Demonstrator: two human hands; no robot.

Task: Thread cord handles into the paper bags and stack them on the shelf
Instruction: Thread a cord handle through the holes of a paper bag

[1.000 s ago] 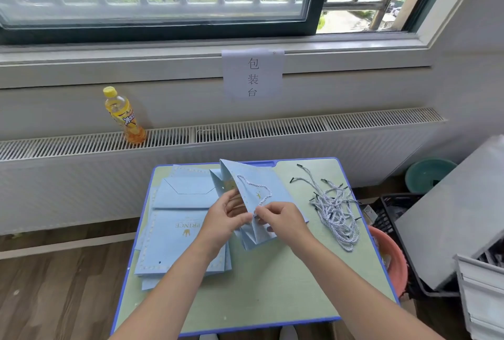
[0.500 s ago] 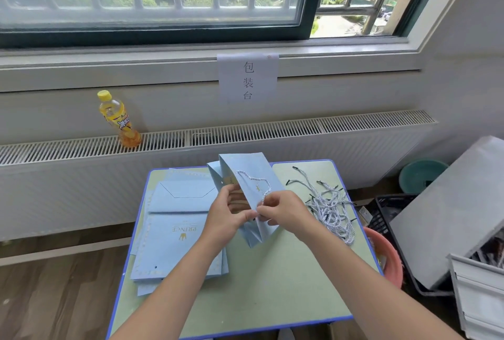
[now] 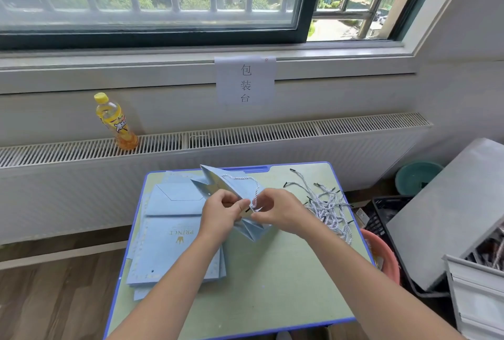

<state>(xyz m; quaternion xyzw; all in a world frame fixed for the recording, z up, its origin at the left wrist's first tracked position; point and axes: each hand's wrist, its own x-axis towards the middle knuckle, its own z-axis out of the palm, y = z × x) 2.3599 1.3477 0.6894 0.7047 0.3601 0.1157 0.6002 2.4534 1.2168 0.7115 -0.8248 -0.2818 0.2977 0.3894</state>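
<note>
- Since a second ago: both hands have lifted the open bag (image 3: 240,185) a bit toward the far edge, and the grip has tightened around the cord's end.
- 1 light-blue paper bag is in hand, mouth spread, held above the middle of the table (image 3: 272,285), its lower folds near the tabletop.
- 1 cord handle (image 3: 246,179) loops across the bag's upper face; its near end drops into the gap between the two hands (black tip just visible there).
- Left hand (image 3: 222,214): fingers curled, thumb pinching the bag's edge.
- Right hand (image 3: 281,212): fingers curled, pinching the cord end against the bag.
- 1 stack of flat bags (image 3: 169,233) lies on the table's left part, "PRINCE" print on top; count in the stack cannot be told.
- 1 tangle of loose cords (image 3: 327,203) lies on the right part, strands too knotted to count.
- 1 yellow bottle (image 3: 116,122) stands on the radiator grille (image 3: 245,135); 1 paper sign (image 3: 245,80) hangs below the sill.
- Right of the table: 1 pink basin (image 3: 387,260), 1 green basin (image 3: 417,178), 1 black crate (image 3: 387,211).
</note>
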